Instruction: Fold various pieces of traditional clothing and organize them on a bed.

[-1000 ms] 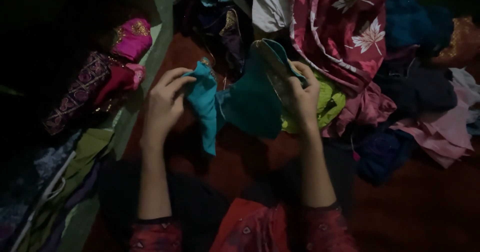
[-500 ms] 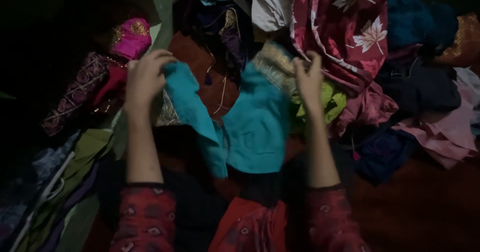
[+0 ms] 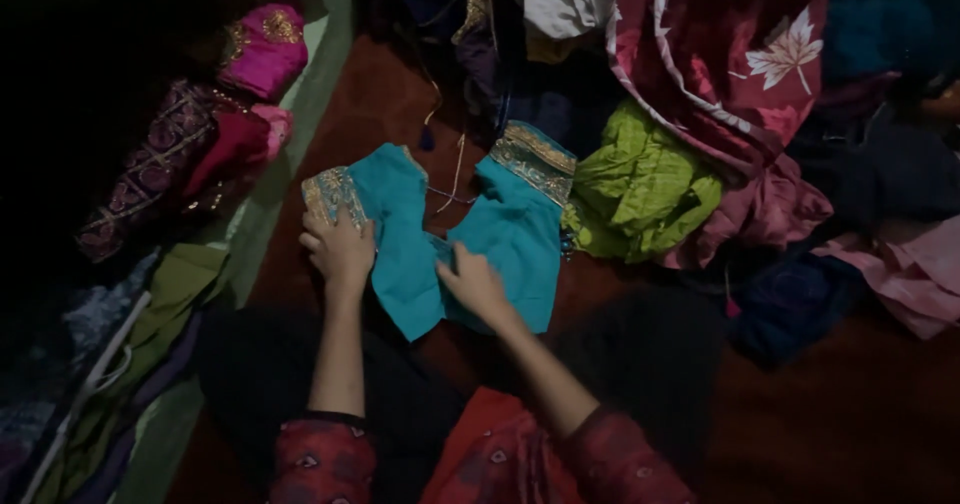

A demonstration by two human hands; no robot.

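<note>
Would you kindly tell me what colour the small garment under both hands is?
The garment is teal with gold embroidered trim, seen in the head view.

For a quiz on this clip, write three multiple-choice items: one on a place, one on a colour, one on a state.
1. Where does the teal blouse lie?
A. hung on a wall hook
B. spread flat on the red-brown floor before the person
C. folded on top of the pink bundle

2. What colour is the crumpled cloth just right of the blouse?
A. lime green
B. white
C. black

3. What are the hands doing?
A. both lifted clear of the blouse
B. both pressing down on the blouse
C. one holding scissors

Answers:
1 B: the blouse lies open on the floor, its gold-trimmed sleeves spread apart.
2 A: the cloth beside the right sleeve is lime green.
3 B: the left hand rests on the left sleeve, the right hand on the middle.
</note>
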